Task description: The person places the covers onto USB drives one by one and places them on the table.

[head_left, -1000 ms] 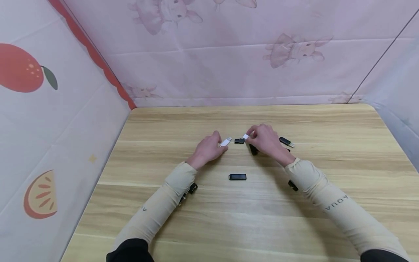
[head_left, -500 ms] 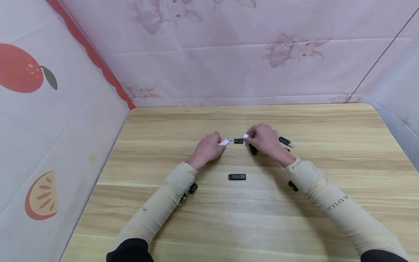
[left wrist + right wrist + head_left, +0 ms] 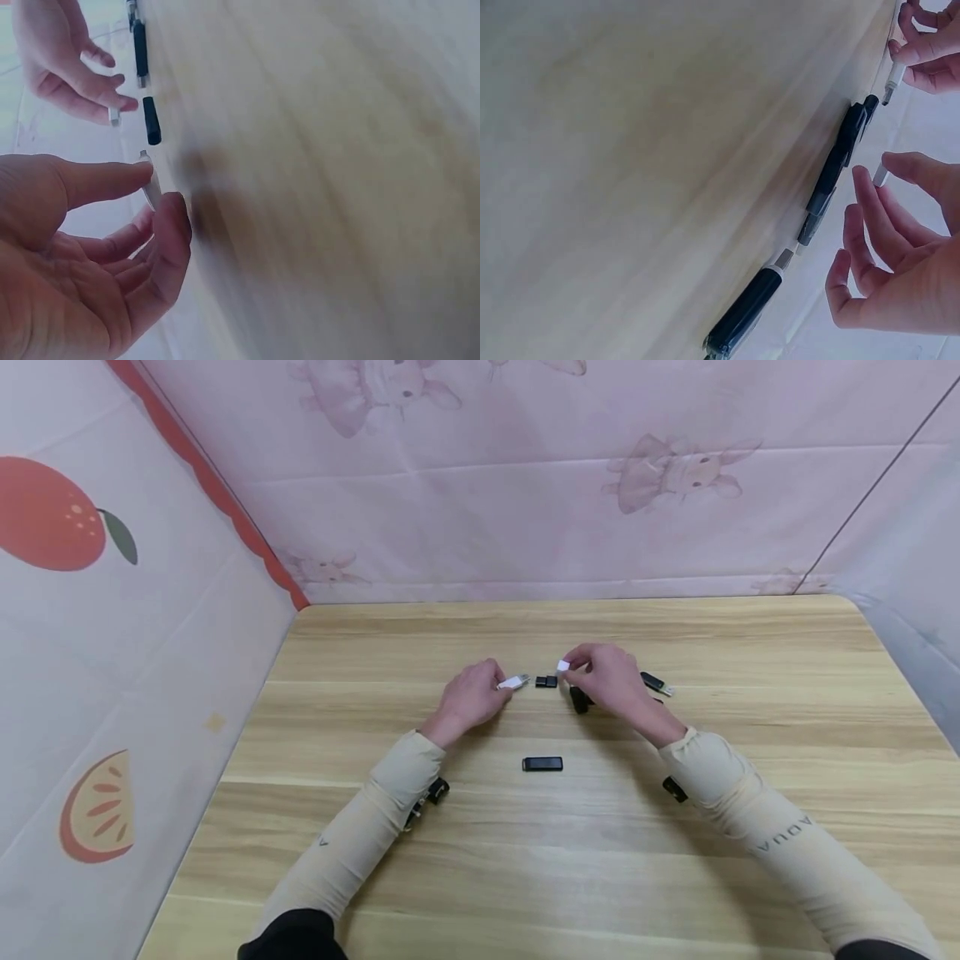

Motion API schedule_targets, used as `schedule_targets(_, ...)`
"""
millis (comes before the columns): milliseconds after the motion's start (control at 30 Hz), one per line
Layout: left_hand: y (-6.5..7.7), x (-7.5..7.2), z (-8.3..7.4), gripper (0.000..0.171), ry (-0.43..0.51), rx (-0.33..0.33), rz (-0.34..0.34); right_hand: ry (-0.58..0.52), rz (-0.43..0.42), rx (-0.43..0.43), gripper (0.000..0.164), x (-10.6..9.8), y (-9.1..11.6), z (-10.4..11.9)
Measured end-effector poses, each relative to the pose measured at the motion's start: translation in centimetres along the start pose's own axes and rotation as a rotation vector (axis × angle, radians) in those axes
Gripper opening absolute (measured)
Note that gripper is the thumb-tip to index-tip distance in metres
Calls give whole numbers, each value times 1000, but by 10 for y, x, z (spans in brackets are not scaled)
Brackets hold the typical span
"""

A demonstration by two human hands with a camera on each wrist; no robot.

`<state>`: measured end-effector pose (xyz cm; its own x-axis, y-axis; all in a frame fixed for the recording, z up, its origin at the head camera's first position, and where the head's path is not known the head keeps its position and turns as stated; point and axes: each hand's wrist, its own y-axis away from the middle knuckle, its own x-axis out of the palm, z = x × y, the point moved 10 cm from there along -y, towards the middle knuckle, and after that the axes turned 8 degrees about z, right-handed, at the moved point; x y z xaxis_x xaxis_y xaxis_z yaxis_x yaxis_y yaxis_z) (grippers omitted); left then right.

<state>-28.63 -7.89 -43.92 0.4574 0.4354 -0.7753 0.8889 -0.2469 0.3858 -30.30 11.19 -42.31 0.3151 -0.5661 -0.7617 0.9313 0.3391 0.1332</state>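
Observation:
A white USB stick [image 3: 513, 682] is pinched between the thumb and fingers of my left hand [image 3: 472, 696], its metal plug facing right. My right hand [image 3: 609, 678] pinches a small white cap [image 3: 562, 667] between thumb and forefinger, apart from the stick. In the right wrist view this cap [image 3: 880, 175] shows at the fingertips, with the other fingers loosely bent. Between the hands lies a small black two-part piece [image 3: 546, 682] on the table. Just below the right hand is a black USB stick [image 3: 579, 700], partly covered by the hand.
Right of the right hand lies a black USB stick [image 3: 657, 684] with its metal plug bare. A black stick [image 3: 542, 764] lies nearer on the wooden table [image 3: 570, 860]. Dark objects show beside the left sleeve [image 3: 437, 790] and right sleeve [image 3: 675, 789], partly hidden.
The white USB stick has turned slightly flatter and shifted a little left in my left hand. The white cap has moved slightly farther from me. Both grips stay the same.

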Motion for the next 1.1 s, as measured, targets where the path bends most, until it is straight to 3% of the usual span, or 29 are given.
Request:
schedule_targets(267,2,-5,10,25,171,-2,-40,-69,25,-26,27,5,4,0)
schedule_targets(467,4,-6,16,23,375,25,-45,-97,32,-33,26,6,6,2)
schedule_targets(733,0,-1,16,20,520,87,32,-122,64,-56,25,9,11,7)
schedule_targets(1100,-2,6,10,18,587,160,144,-152,102,-85,22,15,21,11)
